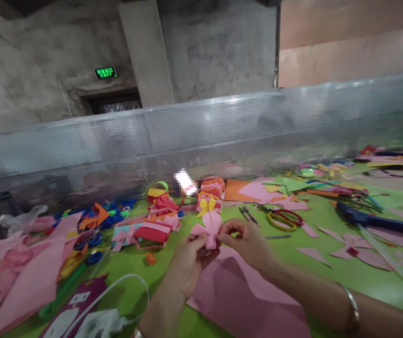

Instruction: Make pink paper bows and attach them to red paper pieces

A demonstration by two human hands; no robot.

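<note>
A pink paper flower [211, 226] with several folded petals is held up between my two hands, above the green table. My left hand [194, 256] grips it from below and the left, fingers closed around its base. At its right side, my right hand [240, 239] pinches the edge of a petal between thumb and forefinger. Under both hands lies a large sheet of pink paper [247, 295]. Just behind the flower is a smaller yellow paper flower [207, 205].
Scissors with red and yellow handles [285, 220] lie right of my hands, near a blue glue gun [377, 219]. Pink paper pieces [352, 251] are scattered there. Left are paper scraps [35, 281] and a white plug with cable [99, 324]. A perforated metal screen [201, 126] borders the table's back.
</note>
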